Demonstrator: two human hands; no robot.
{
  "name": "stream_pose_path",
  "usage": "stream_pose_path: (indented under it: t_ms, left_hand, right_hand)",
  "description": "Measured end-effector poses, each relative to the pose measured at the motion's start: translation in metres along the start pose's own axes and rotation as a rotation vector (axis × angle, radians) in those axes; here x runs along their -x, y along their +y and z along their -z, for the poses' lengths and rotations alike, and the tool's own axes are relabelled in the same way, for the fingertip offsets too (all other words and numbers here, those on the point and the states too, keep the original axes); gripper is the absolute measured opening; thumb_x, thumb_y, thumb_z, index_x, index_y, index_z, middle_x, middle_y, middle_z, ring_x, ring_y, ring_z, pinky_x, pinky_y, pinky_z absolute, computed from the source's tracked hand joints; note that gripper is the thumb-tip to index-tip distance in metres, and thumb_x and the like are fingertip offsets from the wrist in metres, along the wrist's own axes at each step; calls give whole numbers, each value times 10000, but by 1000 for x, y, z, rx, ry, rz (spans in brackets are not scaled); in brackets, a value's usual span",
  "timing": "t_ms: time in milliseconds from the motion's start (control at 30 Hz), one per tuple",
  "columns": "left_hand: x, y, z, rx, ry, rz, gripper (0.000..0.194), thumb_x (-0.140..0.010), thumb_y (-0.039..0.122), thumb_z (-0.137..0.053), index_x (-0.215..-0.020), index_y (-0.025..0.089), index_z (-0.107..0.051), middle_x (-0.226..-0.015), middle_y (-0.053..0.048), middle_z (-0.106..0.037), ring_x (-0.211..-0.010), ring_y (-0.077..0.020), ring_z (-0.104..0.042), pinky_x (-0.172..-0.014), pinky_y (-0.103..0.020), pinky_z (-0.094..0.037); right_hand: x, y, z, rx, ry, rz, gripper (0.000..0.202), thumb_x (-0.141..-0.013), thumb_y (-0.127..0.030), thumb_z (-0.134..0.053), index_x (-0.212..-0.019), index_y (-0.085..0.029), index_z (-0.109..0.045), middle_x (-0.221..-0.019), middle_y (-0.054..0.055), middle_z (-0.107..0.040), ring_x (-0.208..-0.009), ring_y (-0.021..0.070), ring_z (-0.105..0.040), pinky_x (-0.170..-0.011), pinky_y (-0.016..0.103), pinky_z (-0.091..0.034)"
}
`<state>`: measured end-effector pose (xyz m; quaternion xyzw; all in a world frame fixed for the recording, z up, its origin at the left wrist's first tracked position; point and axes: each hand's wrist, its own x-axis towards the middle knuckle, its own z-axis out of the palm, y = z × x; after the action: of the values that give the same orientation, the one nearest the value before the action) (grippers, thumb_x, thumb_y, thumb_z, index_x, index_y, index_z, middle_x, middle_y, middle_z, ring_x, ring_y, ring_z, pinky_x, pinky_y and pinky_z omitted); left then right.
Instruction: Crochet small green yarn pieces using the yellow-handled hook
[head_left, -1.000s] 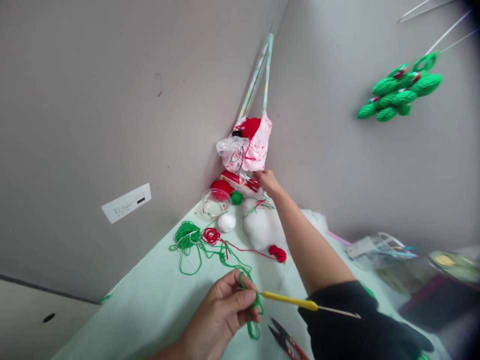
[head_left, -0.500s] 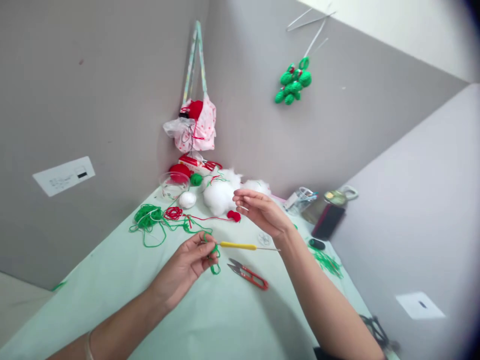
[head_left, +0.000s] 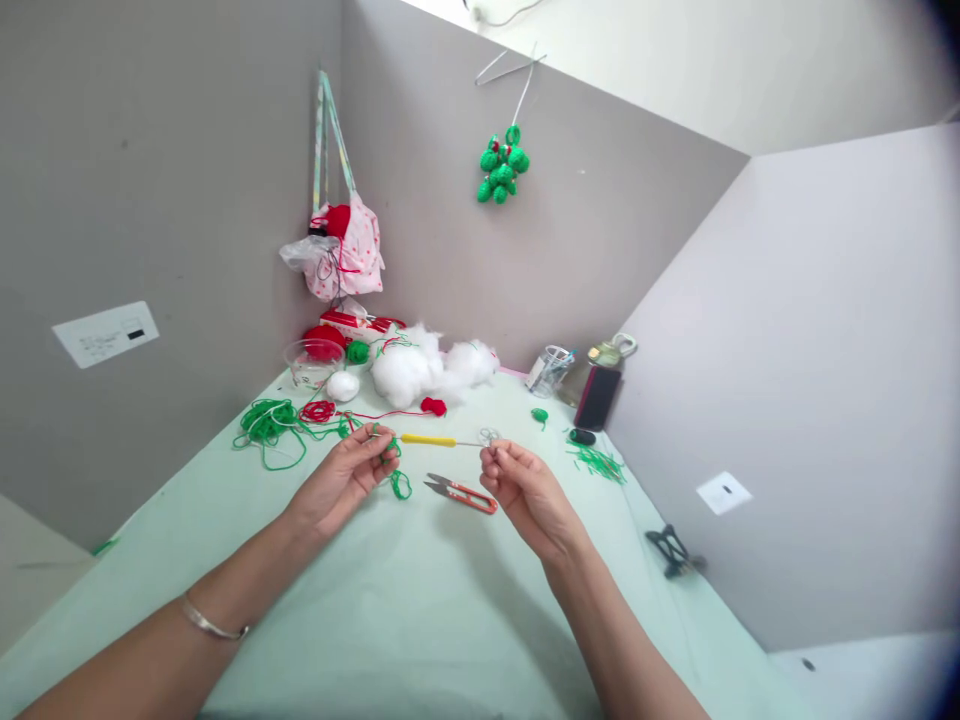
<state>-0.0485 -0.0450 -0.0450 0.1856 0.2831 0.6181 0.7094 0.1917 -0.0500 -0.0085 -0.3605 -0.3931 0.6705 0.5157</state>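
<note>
Head view: left hand and right hand pinch yellow hook, orange snips near, white stuffing beyond.

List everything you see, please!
hook: 1, yellow, centre
snips: 1, orange, centre
loop: 1, green, left of snips
tangles: 2, green, red, left
bundle: 1, red, centre
balls: 3, red, green, white, left
tub: 1, clear, left
stuffing: 2, white, back
bag: 1, pink, left
box: 1, red, under bag
cluster: 1, green, top
cup: 1, clear, right
phone: 1, dark, right
bottle: 1, greenish, behind phone
scraps: 1 heap, green, right
stand: 1, black, right
cards: 2, white, sides
table: 1, mint, below
left hand: 1, hook's left
right hand: 1, hook's right
</note>
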Motion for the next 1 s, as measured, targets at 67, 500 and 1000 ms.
stream_pose_path:
  t_ms: [67, 500, 1000]
  left_hand:
    - [-1, -1, 2, -10, -4, -9, 173, -850, -43, -682, -815, 125, -690, -781, -9, -671, -657, -106, -685, -669, -223, -651]
    - [-9, -1, 8, -16, -2, -40, 182, -844, -42, -683, -822, 137, -663, -830, -6, -692, -672, -103, -688, -663, -215, -649]
    - [-9, -2, 8, -1, 22, -12, 191, -823, -41, -721, -791, 146, -696, -814, -11, -709, -682, -115, -701, -686, -222, -656]
  right_hand:
    - [10, 2, 0, 4, 5, -7, 343, -645, -338, -958, -833, -160, -733, -806, 11, -668, -674, 79, -550, -691, 219, -512]
    - [7, 18, 14, -38, 58, 101, 484, -751, -479, -883, -635, -190, -512, -600, -67, -423, -540, 68, -299, -512, 216, -304]
    - [14, 21, 32, -65, -562, 136, 800, -528, -963, -661, -321, -253, -356, -325, -30, -287, -430, 117, -275, -394, 245, -295]
